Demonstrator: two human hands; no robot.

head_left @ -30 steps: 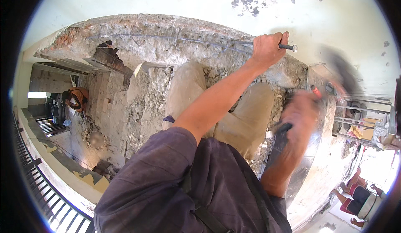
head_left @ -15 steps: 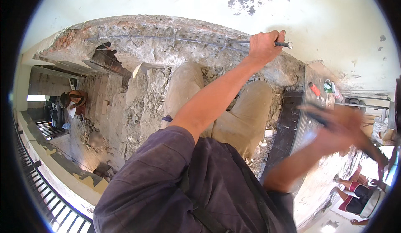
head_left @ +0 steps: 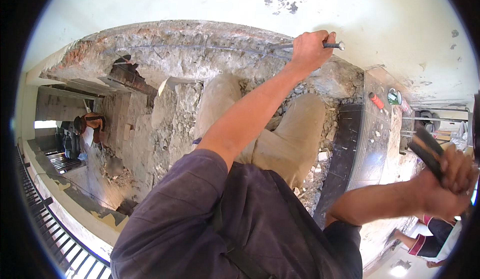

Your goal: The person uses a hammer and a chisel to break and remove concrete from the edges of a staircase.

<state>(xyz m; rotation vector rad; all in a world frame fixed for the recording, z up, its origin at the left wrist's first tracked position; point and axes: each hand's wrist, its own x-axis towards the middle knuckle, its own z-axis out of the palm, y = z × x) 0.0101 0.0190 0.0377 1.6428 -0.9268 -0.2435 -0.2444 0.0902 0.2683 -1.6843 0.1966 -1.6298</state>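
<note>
One dark metal bar (head_left: 332, 45), probably a chisel, lies at one o'clock against the broken masonry (head_left: 190, 61), clamped in the grip of the left hand (head_left: 311, 50). Toward half past three, the right hand (head_left: 447, 186) has its grip wrapped around a dark tool (head_left: 427, 154), likely a hammer. Chipping seems in hand; the next move would call for a true blow on the bar's head. The bar's tip and the tool's striking end cannot be made out.
</note>
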